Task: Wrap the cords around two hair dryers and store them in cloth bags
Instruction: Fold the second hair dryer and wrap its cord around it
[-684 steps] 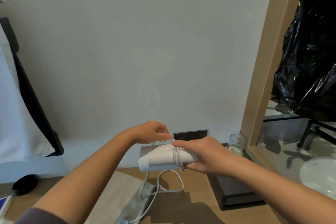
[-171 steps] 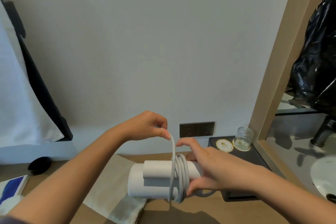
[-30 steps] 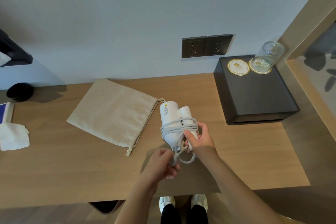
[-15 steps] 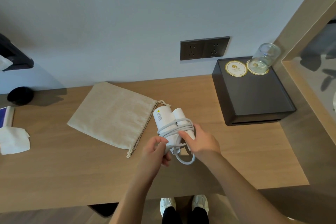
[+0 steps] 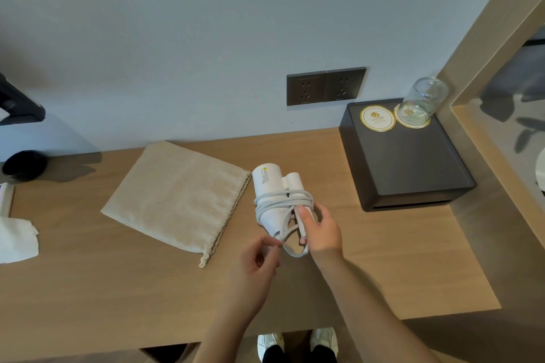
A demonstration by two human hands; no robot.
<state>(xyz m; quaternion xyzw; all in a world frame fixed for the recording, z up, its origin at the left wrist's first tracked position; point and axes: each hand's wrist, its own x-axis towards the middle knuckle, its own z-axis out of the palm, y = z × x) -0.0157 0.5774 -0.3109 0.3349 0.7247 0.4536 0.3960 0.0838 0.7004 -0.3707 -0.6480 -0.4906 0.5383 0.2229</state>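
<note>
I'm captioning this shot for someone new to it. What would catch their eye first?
A white folded hair dryer, its grey cord wound round it, is held mid-frame over the wooden desk, gripped by the right hand while the left hand pinches the cord's loose part. Just left lies a flat beige cloth bag; far right, an upturned glass stands on a black box.

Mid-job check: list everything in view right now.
desk: one, light wood
hair dryer: one, white, held, centre
cord: one, pale grey, wound round hair dryer
cloth bag: one, beige, flat on desk
socket panels: two, dark, wall
box: one, black, desk right
coasters: two, white-gold, on box
glass: one, clear, on right coaster
round object: one, black, far left
paper: one, white, left edge
shoes: two, white, under desk
left hand: pinches cord
right hand: grips hair dryer
</note>
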